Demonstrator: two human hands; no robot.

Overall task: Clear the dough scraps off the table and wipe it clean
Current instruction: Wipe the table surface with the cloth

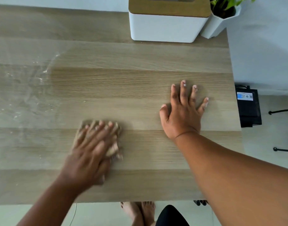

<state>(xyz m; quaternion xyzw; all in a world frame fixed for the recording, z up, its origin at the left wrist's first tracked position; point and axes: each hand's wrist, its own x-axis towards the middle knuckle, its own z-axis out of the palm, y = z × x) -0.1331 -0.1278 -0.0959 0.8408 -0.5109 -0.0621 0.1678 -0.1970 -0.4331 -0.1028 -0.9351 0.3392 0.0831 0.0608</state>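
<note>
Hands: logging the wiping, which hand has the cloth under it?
The left hand, blurred, presses the tan cloth. The right hand lies flat on bare table.

Things at the back of the table and on the floor

A white box (167, 26) with a brown top stands at the far side, and its top has a hole cut in it. Just beside it, at the corner, is a white pot (216, 25) with a green plant (224, 4) growing in it. Down on the pale floor (270, 136), to the right, sits a black box (249, 108) with a small blue and white sticker on top. Two bare feet (138, 211) stand on the floor at the near edge.
</note>
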